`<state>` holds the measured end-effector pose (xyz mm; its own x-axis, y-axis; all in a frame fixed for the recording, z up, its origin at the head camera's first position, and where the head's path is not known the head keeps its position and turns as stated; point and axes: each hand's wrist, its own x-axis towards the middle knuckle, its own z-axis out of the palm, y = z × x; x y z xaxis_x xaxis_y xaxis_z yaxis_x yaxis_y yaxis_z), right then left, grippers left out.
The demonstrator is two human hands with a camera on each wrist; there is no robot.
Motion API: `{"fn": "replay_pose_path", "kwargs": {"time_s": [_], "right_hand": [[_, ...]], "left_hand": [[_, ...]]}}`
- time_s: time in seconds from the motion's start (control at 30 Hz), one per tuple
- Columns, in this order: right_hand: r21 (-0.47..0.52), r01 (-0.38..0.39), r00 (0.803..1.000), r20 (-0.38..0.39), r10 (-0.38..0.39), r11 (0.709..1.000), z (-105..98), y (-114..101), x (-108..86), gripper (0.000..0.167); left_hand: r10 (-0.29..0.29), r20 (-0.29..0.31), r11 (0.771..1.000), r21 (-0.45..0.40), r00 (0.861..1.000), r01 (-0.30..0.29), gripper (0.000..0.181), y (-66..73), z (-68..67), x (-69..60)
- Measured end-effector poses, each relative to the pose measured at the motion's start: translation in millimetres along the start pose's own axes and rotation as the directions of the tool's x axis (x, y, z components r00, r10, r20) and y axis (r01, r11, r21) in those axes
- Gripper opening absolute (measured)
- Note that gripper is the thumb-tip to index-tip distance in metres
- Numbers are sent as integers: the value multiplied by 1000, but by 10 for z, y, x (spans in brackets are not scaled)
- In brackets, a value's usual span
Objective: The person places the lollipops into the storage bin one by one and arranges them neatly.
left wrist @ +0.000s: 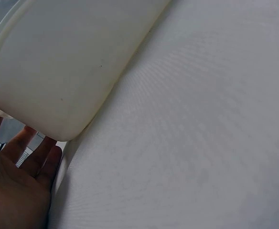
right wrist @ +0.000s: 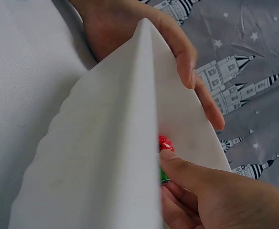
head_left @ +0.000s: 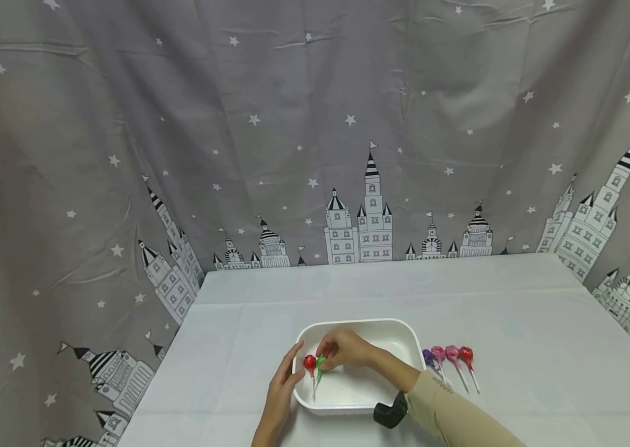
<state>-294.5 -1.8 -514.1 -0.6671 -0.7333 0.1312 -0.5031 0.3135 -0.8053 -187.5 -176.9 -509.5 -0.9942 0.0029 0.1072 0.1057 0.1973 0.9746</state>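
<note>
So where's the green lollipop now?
In the head view, the green lollipop is on the left in the white tray, right of a red lollipop and pinched by the right hand.

Our right-wrist view partly loses the round green lollipop (right wrist: pixel 165 179) behind the white plastic tray (right wrist: pixel 91 143). Right of it, the tan fabric sleeve (head_left: pixel 454 410) is cropped.

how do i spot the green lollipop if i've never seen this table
On the white table, find the white tray. Near the tray's left end, the right hand pinches the green lollipop. Its green colour sets it apart from the red lollipop just to its left.
</note>
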Motion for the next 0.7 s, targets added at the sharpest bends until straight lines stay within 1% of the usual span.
{"fn": "replay_pose_path", "kwargs": {"time_s": [0.33,0.43,0.53,0.7], "right_hand": [[19,1,1000,-4,-1,1000,-1,-12,-4,22],[23,-23,1000,-1,23,999,-8,-9,-6,22],[20,-64,998,11,64,998,-26,-17,-13,23],[-1,-102,994,46,102,995,-86,-58,-32,27]], "left_hand": [[-8,-6,1000,-8,1000,8,49,-17,-5,1],[-5,5,1000,-23,1000,5,50,-24,-8,5],[-2,11,999,-33,1000,2,50,-30,-11,7],[-8,4,999,-36,1000,8,50,-28,-4,13]]}}
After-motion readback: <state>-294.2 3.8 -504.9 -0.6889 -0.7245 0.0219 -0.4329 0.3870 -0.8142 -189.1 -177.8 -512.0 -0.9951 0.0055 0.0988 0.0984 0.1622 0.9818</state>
